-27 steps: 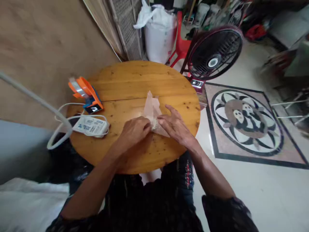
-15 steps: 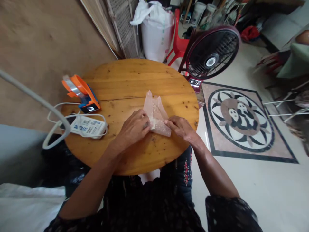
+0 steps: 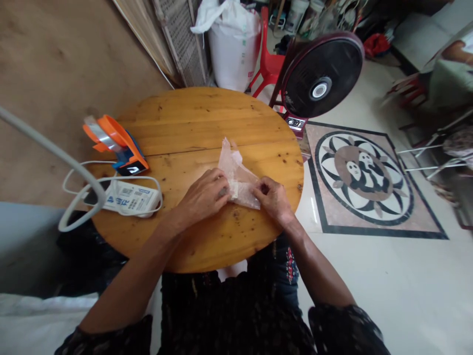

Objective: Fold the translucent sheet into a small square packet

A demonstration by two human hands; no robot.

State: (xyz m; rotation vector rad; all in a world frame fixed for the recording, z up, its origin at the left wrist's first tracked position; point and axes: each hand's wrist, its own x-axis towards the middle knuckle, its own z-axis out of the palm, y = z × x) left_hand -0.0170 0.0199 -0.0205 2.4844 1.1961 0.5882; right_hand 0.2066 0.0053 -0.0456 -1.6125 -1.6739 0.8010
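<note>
A crumpled clear plastic bag lies near the middle of a round wooden table. My left hand rests on the bag's left side with its fingers curled and pressed onto it. My right hand pinches the bag's right corner with bent fingers. Both hands sit close together at the near half of the table.
An orange tape dispenser and a white power strip with looped cable lie at the table's left. A standing fan, a red chair and a white sack stand behind. A panda floor inlay is at the right.
My right hand went from lying flat with spread fingers to curling in and pinching the bag's right corner. The left hand stayed on the bag. The camera view shifted slightly.
</note>
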